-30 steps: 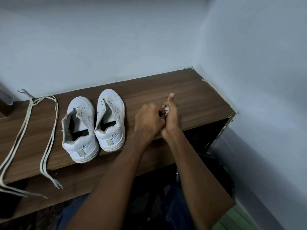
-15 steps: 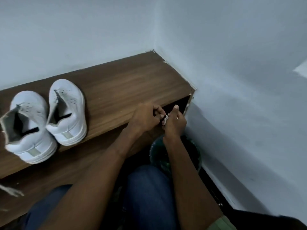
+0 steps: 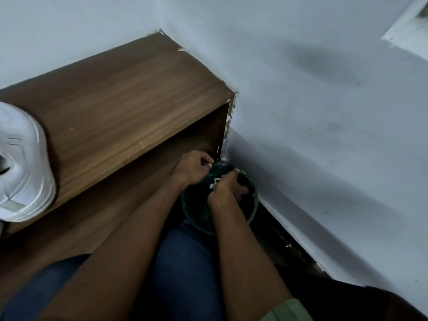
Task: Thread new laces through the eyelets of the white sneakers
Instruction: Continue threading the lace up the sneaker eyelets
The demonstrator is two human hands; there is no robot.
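Currently, by item. Left hand (image 3: 195, 166): fingers curled, pinching something small and pale at the tips; I cannot tell what. Right hand (image 3: 225, 189): fingers curled round a small white scrap, over the open mouth of a dark green bin (image 3: 253, 202) on the floor by the wall. Both hands sit low, at the right end of the worktop (image 3: 129, 100), close together but apart.

Sneaker (image 3: 22, 163): one only in view, white, blurred, at the far left of the worktop, long axis running away from me. No laces in view.

Relation that matters: the sneaker lies well to the left of both hands and higher; my left hand is the nearer. I judge the threading not yet started; the hands must come back left and up to the worktop first.
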